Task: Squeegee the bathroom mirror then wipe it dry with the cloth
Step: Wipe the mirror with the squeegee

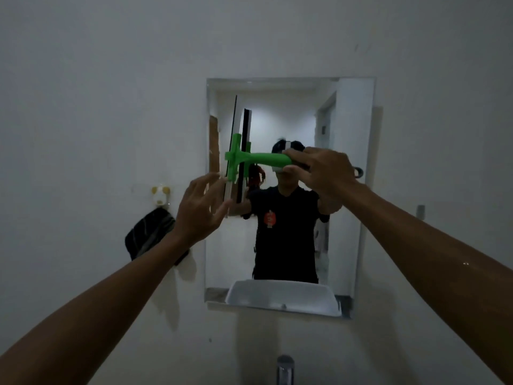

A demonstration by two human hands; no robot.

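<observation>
Right hand (pixel 319 173) grips the green squeegee (pixel 249 158), blade upright near the bathroom mirror's (pixel 349 190) left edge, left hand (pixel 200 209) spread beside it: squeegeeing step, likely sideways next; dark cloth (pixel 150 234) hangs below-left.

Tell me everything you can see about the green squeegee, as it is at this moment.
The squeegee looks like bright green plastic, with a T-shaped head carrying a long, thin black blade. The blade stands upright near the left edge of the mirror, where its reflection shows beside it, and the handle lies level, pointing right. The right hand grips the handle's end. The left hand, fingers spread, is at the blade's lower end; contact is unclear.
</observation>
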